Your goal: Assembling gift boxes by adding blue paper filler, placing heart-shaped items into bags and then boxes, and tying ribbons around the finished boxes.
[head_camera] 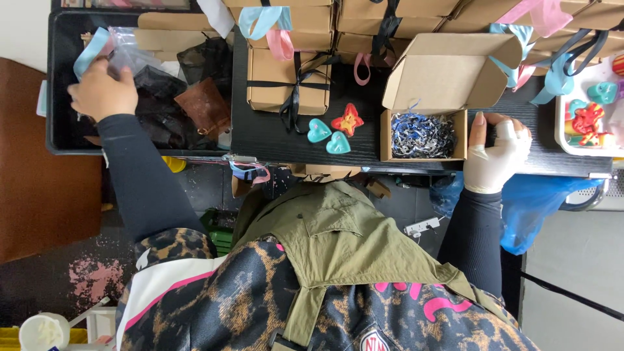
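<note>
Black table (273,140): open box (422,133) faces up, lid raised.

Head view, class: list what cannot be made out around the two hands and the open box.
- Left hand, head view: fingertips hidden behind the clear bag; grip unclear.
- Right hand: gloved, beside the open cardboard box; contact unclear.
- Box bottom: covered by shredded paper.
- White tray: cut off by the right edge.
- Dark pouches: contents hidden by fabric.
</note>
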